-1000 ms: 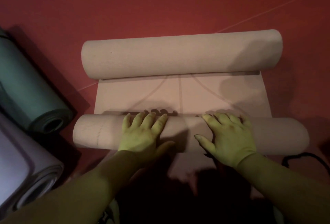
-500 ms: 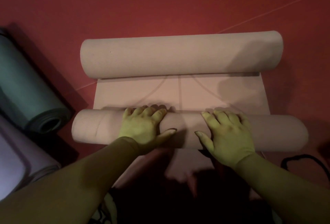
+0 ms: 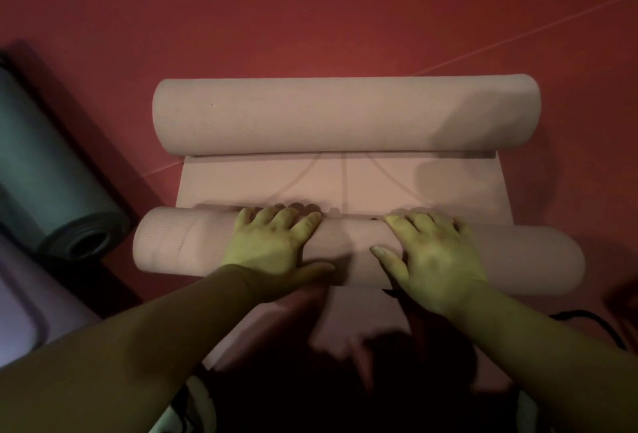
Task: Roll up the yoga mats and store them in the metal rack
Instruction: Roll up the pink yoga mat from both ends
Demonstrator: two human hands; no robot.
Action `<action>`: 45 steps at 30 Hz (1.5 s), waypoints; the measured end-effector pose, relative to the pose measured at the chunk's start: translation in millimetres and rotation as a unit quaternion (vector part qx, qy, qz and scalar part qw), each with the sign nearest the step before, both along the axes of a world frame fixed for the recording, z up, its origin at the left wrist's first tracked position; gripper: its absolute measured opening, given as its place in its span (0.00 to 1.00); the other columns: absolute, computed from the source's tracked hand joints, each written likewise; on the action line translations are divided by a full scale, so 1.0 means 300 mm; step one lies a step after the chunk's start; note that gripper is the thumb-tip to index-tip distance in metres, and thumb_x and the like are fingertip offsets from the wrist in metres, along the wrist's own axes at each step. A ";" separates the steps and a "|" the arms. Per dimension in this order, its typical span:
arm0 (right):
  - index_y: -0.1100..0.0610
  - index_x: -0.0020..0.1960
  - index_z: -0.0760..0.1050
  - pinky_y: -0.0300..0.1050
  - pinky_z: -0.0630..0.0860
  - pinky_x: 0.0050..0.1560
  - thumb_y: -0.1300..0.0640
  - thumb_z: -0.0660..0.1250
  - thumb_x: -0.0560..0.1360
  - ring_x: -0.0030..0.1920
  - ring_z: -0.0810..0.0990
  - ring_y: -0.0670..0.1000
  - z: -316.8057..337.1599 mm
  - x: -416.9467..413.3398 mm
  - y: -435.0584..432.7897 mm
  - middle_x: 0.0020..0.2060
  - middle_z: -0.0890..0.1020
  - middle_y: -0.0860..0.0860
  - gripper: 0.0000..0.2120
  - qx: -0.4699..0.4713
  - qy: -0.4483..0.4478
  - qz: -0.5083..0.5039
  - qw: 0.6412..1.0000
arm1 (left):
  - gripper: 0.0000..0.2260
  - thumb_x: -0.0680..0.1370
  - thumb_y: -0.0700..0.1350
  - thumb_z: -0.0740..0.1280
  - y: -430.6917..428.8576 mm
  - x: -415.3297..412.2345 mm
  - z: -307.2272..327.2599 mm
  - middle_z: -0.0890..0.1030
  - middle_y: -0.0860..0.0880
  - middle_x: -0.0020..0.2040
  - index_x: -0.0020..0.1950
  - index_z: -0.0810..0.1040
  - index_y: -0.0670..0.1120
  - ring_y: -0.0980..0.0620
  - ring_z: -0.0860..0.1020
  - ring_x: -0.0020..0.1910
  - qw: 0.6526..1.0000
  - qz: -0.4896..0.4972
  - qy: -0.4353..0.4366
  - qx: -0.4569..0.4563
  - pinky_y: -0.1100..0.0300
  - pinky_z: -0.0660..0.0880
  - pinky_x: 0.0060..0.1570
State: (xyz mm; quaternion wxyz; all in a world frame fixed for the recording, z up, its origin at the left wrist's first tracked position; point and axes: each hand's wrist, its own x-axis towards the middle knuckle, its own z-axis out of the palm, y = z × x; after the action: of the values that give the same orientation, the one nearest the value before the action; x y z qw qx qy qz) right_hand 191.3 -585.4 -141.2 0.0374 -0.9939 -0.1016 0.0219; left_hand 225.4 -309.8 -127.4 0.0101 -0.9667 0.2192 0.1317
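Mat (image 3: 241, 180) is lying on the red floor (image 3: 310, 18) at frame centre, curled up at both ends. A thick far roll (image 3: 345, 115) is running across the upper middle and a slimmer near roll (image 3: 186, 246) across the lower middle. A flat strip with faint printed lines is showing between them. Left hand (image 3: 276, 242) is resting palm-down on the near roll just left of centre. Its fingers (image 3: 305, 229) are lying straight and slightly spread, reaching over the top toward the strip, thumb along the near side. Right hand (image 3: 435, 260) is pressing on the same roll just right of centre, fingers (image 3: 400, 225) likewise flat and spread, thumb pointing toward the left hand. Nothing is being pinched, and bare roll is showing between the hands. Grey mat (image 3: 51, 191), rolled, is lying at the left edge, with a lilac mat (image 3: 20, 311) beside it at lower left. Black cable (image 3: 587, 315) is curving at lower right, near the roll's right end.
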 end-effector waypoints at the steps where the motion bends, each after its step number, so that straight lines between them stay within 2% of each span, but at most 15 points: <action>1: 0.52 0.68 0.76 0.65 0.68 0.62 0.30 0.53 0.78 0.59 0.78 0.63 0.006 -0.004 0.002 0.59 0.80 0.55 0.32 -0.004 0.000 0.003 1.000 | 0.43 0.70 0.81 0.46 -0.002 0.013 0.007 0.77 0.50 0.69 0.75 0.69 0.56 0.41 0.77 0.64 1.000 0.005 0.004 -0.002 0.43 0.70 0.60; 5: 0.53 0.69 0.76 0.67 0.67 0.63 0.32 0.57 0.77 0.63 0.76 0.64 0.007 -0.027 0.014 0.63 0.79 0.56 0.32 -0.007 -0.041 -0.014 0.999 | 0.43 0.70 0.81 0.46 -0.007 0.047 0.026 0.71 0.54 0.75 0.77 0.65 0.59 0.46 0.73 0.70 1.000 0.013 0.021 -0.002 0.46 0.67 0.65; 9: 0.53 0.66 0.79 0.64 0.69 0.59 0.32 0.54 0.78 0.57 0.79 0.63 -0.007 -0.001 0.011 0.57 0.81 0.57 0.31 0.011 -0.060 -0.012 0.998 | 0.42 0.70 0.81 0.46 -0.008 0.067 0.027 0.70 0.56 0.75 0.78 0.61 0.60 0.47 0.72 0.70 0.999 0.010 0.030 0.004 0.47 0.67 0.65; 11: 0.53 0.64 0.79 0.63 0.69 0.58 0.32 0.56 0.78 0.56 0.80 0.63 -0.010 0.011 0.009 0.56 0.81 0.56 0.30 0.015 -0.074 -0.009 0.997 | 0.42 0.70 0.81 0.46 -0.006 0.069 0.031 0.69 0.55 0.76 0.79 0.60 0.61 0.46 0.71 0.70 1.000 0.009 0.025 0.006 0.46 0.66 0.66; 17: 0.52 0.64 0.80 0.62 0.70 0.58 0.32 0.58 0.76 0.56 0.80 0.61 0.005 0.031 0.015 0.56 0.82 0.55 0.29 0.013 -0.043 -0.017 0.999 | 0.41 0.72 0.80 0.50 0.006 0.003 -0.005 0.76 0.44 0.69 0.77 0.66 0.56 0.37 0.75 0.64 0.999 -0.013 -0.033 0.005 0.38 0.68 0.64; 22: 0.51 0.66 0.78 0.64 0.69 0.60 0.31 0.55 0.76 0.58 0.78 0.61 0.019 0.048 0.009 0.59 0.81 0.55 0.32 0.006 -0.007 -0.015 1.000 | 0.40 0.72 0.80 0.50 0.002 0.037 -0.007 0.78 0.48 0.68 0.76 0.68 0.57 0.40 0.77 0.62 0.999 -0.015 -0.037 -0.002 0.43 0.71 0.60; 27: 0.54 0.71 0.75 0.70 0.65 0.64 0.31 0.60 0.75 0.61 0.76 0.64 0.017 0.017 0.002 0.64 0.78 0.59 0.35 -0.004 -0.043 0.001 0.999 | 0.43 0.70 0.81 0.45 0.000 0.096 0.007 0.76 0.52 0.71 0.77 0.66 0.59 0.43 0.77 0.64 1.000 -0.002 0.000 0.005 0.45 0.70 0.62; 33: 0.52 0.69 0.77 0.66 0.68 0.62 0.29 0.59 0.74 0.56 0.77 0.63 0.019 0.052 -0.002 0.59 0.80 0.58 0.34 0.002 -0.030 -0.001 1.000 | 0.43 0.71 0.79 0.43 0.000 0.106 0.010 0.77 0.49 0.68 0.78 0.63 0.57 0.41 0.77 0.62 1.000 -0.009 -0.016 0.014 0.44 0.70 0.60; 39: 0.48 0.68 0.75 0.61 0.70 0.58 0.27 0.53 0.73 0.54 0.79 0.60 0.034 0.112 -0.001 0.56 0.82 0.53 0.35 -0.023 0.029 -0.018 0.999 | 0.39 0.74 0.78 0.50 0.023 0.067 -0.019 0.76 0.42 0.67 0.78 0.65 0.56 0.35 0.75 0.62 0.996 -0.037 -0.075 0.020 0.39 0.69 0.60; 42: 0.48 0.67 0.75 0.61 0.70 0.58 0.27 0.52 0.73 0.54 0.79 0.60 0.038 0.123 0.002 0.57 0.82 0.53 0.34 -0.024 0.030 -0.018 0.999 | 0.39 0.74 0.77 0.51 0.022 0.088 -0.018 0.79 0.42 0.63 0.76 0.68 0.55 0.36 0.77 0.57 0.996 -0.041 -0.076 0.014 0.42 0.71 0.57; 45: 0.48 0.68 0.74 0.66 0.69 0.61 0.27 0.51 0.73 0.57 0.78 0.61 0.050 0.122 0.004 0.59 0.81 0.54 0.35 -0.019 0.030 -0.027 0.999 | 0.39 0.74 0.77 0.51 0.019 0.107 -0.016 0.80 0.43 0.61 0.76 0.70 0.55 0.37 0.79 0.54 0.997 -0.039 -0.071 0.008 0.43 0.72 0.55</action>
State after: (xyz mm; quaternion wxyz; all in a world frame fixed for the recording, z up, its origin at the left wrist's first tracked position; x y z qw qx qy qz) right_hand 227.8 -584.1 -126.3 0.0222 -0.9956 -0.0735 0.0531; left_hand 257.6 -304.1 -132.2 0.0386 -0.9641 0.2547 0.0644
